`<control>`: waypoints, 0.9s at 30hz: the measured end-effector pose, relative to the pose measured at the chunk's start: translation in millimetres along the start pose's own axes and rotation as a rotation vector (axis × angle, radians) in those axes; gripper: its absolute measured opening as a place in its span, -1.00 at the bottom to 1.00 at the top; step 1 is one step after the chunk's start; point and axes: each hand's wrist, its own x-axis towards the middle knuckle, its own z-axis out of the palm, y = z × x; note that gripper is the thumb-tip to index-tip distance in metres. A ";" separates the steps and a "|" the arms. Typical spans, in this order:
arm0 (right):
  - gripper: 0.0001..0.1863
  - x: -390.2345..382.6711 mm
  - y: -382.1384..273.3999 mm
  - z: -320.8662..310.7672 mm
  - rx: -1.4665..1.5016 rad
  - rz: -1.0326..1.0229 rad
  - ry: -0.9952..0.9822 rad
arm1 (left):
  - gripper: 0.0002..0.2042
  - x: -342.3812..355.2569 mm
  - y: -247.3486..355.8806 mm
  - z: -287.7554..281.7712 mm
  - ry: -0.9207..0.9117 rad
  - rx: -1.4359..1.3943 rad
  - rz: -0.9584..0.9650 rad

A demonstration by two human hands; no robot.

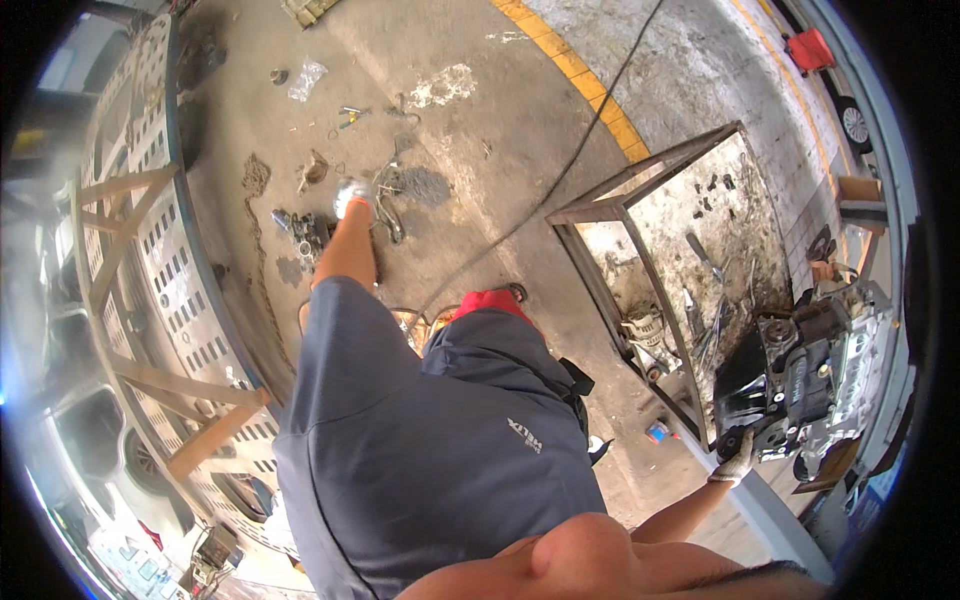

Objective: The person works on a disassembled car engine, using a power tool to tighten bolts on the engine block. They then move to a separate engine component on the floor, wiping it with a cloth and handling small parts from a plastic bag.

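Note:
My left hand [352, 193], in a pale glove with an orange cuff, is stretched forward over the concrete floor. Close by it lie a dark metal part [305, 232] and a bent metal piece [388, 218]. Its fingers are too foreshortened and bright to make out. Far to the right, my right hand [737, 468] wears a whitish glove and grips the near lower edge of a car engine [800, 380], beside a black round part like a pulley. The engine rests at the end of a stained metal-framed bench [640, 205]. Some of the right fingers are hidden against it.
Several tools [705, 258] and an alternator-like part [648, 330] lie on the bench. A dark cable [560, 180] crosses the floor. On the left stands a long perforated metal frame [185, 290] with brown braces. Pliers [350, 115] and a chain [262, 270] lie on the floor.

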 end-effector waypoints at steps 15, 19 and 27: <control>-0.40 17.3 1.3 2.5 0.024 -0.011 -0.015 | -0.58 -304.4 51.4 198.2 -1.021 0.629 1.259; -0.36 11.1 17.7 -14.1 0.035 0.037 0.024 | -0.54 -280.6 28.7 143.9 -0.986 0.579 0.908; -0.37 -1.2 16.4 -4.2 0.201 0.007 -0.031 | -0.50 -143.0 -110.7 123.9 -0.525 0.659 0.435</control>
